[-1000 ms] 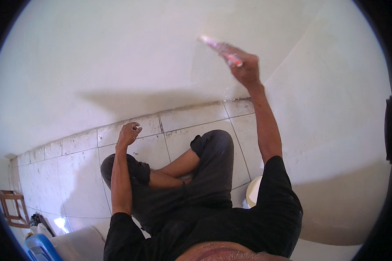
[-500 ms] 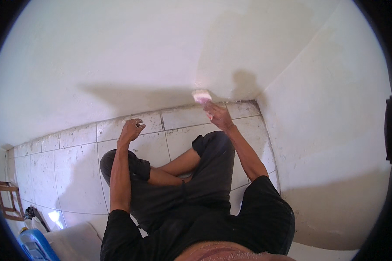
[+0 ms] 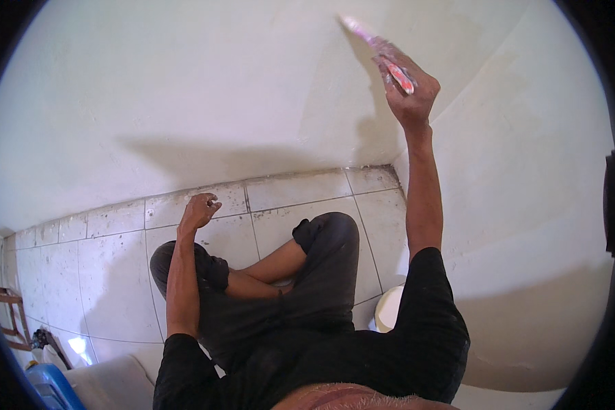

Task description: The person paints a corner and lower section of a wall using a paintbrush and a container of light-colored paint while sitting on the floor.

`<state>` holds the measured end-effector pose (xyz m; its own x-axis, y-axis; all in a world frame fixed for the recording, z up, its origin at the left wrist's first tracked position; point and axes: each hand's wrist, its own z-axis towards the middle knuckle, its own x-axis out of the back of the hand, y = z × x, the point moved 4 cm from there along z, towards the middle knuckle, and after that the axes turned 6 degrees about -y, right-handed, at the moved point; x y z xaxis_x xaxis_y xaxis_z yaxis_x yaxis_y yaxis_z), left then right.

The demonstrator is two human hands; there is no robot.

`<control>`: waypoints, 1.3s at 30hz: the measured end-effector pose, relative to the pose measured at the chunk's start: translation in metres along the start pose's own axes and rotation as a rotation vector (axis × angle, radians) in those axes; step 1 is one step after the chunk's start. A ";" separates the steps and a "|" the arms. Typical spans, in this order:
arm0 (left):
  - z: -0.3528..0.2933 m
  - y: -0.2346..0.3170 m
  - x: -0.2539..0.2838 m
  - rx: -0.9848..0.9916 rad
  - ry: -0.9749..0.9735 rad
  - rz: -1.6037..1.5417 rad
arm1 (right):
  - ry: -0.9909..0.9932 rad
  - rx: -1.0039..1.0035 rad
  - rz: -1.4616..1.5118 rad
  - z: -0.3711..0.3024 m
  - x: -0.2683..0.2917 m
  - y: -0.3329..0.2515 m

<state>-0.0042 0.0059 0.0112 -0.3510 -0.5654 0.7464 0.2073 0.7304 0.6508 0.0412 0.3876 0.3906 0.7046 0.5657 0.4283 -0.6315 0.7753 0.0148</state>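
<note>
High in front of me, my right hand (image 3: pixel 413 89) is closed around the paint-smeared handle of a paintbrush (image 3: pixel 359 29). The red and white end of the handle sticks out from my fingers. The brush's pale bristles are at the wall (image 3: pixel 205 82), up and left of my hand, slightly blurred. My left hand (image 3: pixel 199 210) hovers over the floor tiles near the foot of the wall, beyond my left knee. Its fingers are loosely curled and apart, flecked with white, with nothing seen in them.
A round pale container (image 3: pixel 389 309) stands by my right side, partly behind my sleeve. The side wall (image 3: pixel 526 205) meets the front wall at a corner on the right. At lower left are a blue container (image 3: pixel 51 384) and a brown wooden frame (image 3: pixel 10 318).
My right hand has swept the paintbrush up from the foot of the wall to high on it. The pale container has come into view. My left hand has hardly moved.
</note>
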 end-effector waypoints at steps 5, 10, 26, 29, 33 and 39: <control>0.000 -0.002 -0.002 -0.061 0.013 0.029 | 0.027 0.089 -0.116 -0.065 -0.042 0.007; -0.002 -0.007 -0.001 -0.039 0.005 0.028 | -0.295 -0.065 0.015 -0.204 -0.106 -0.022; -0.007 0.009 0.004 0.006 -0.003 -0.014 | -0.172 -0.130 0.031 0.026 -0.003 -0.011; -0.007 0.005 0.004 0.044 -0.013 -0.056 | 0.098 0.028 -0.044 0.032 0.015 -0.013; 0.002 0.001 -0.003 0.004 -0.046 0.000 | 0.058 0.096 -0.275 -0.040 -0.015 0.030; -0.005 -0.006 0.004 -0.001 -0.072 0.028 | -0.239 -0.147 -0.035 -0.192 -0.072 -0.002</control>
<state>-0.0024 -0.0030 0.0106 -0.4097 -0.5156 0.7526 0.2186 0.7454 0.6297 0.0544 0.3992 0.1864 0.6183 0.4690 0.6307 -0.5418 0.8356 -0.0903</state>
